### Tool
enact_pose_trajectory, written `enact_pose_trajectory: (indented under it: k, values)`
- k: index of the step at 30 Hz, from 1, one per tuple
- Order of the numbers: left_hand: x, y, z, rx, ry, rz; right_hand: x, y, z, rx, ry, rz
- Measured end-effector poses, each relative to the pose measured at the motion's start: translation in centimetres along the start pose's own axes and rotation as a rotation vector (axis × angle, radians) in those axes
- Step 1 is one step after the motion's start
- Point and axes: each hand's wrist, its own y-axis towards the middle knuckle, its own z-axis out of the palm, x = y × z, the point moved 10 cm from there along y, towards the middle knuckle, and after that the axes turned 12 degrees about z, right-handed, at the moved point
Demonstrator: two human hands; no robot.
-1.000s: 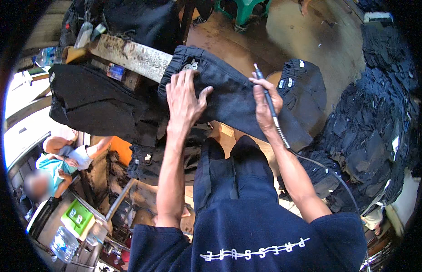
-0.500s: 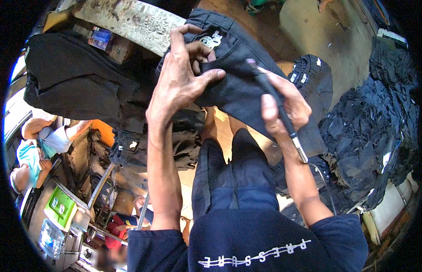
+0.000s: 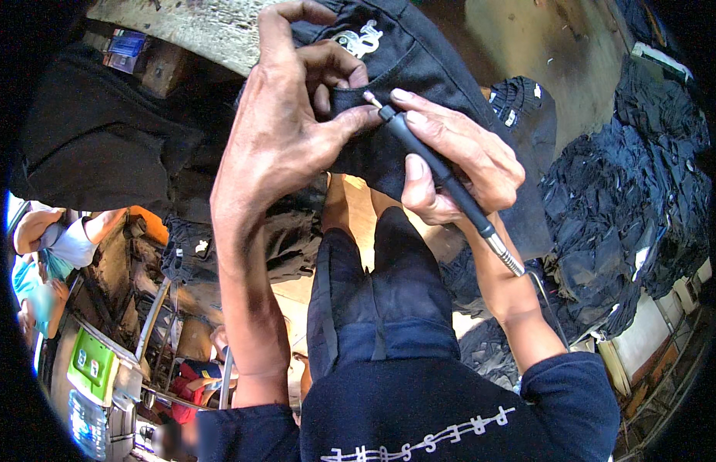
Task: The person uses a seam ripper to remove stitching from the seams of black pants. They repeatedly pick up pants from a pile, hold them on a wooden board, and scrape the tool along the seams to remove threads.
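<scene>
Black denim-like pants with a white logo patch lie across the beam in front of me. My left hand grips the cloth at the pocket opening, thumb and fingers pinching its edge. In my right hand is a black handheld rotary tool, held like a pen, with a cable running from its rear past my forearm. Its small pinkish tip touches or nearly touches the pocket edge beside my left thumb; I cannot tell which.
A pale worn beam supports dark cloth at left. Folded black pants lie right, beside a large heap of dark garments. A green-lidded box stands lower left, near two other people.
My right hand has moved left with the rotary tool, bringing its tip to the pocket edge. The left hand still grips the pants, and the view has shifted slightly.
</scene>
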Motion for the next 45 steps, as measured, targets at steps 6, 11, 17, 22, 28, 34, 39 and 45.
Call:
enact_pose_trajectory:
  k: [6,11,17,22,28,34,39,45]
  values:
    - [0.1,0.0,0.2,0.017,0.004,0.002,0.2,0.1,0.2,0.049,-0.01,-0.046]
    - [0.2,0.1,0.3,0.013,-0.005,0.028,0.0,0.2,0.2,0.054,-0.007,-0.031]
    - [0.3,0.1,0.4,0.015,0.008,0.024,-0.2,0.0,-0.1,0.047,-0.007,-0.001]
    - [0.4,0.1,0.4,0.02,-0.006,0.001,-0.7,0.1,-0.5,0.003,0.033,0.037]
    - [0.3,-0.1,0.7,-0.005,-0.031,0.017,-0.9,-0.1,-0.8,-0.023,0.021,0.06]
    - [0.4,-0.1,0.9,-0.022,-0.079,0.006,-1.1,-0.2,-1.0,-0.049,0.02,0.048]
    - [0.7,-0.3,1.0,-0.046,-0.138,-0.028,-1.4,-0.2,-1.3,-0.074,0.026,0.057]
    - [0.5,0.0,0.9,-0.066,-0.079,0.019,-1.5,-0.3,-1.6,-0.11,0.011,0.051]
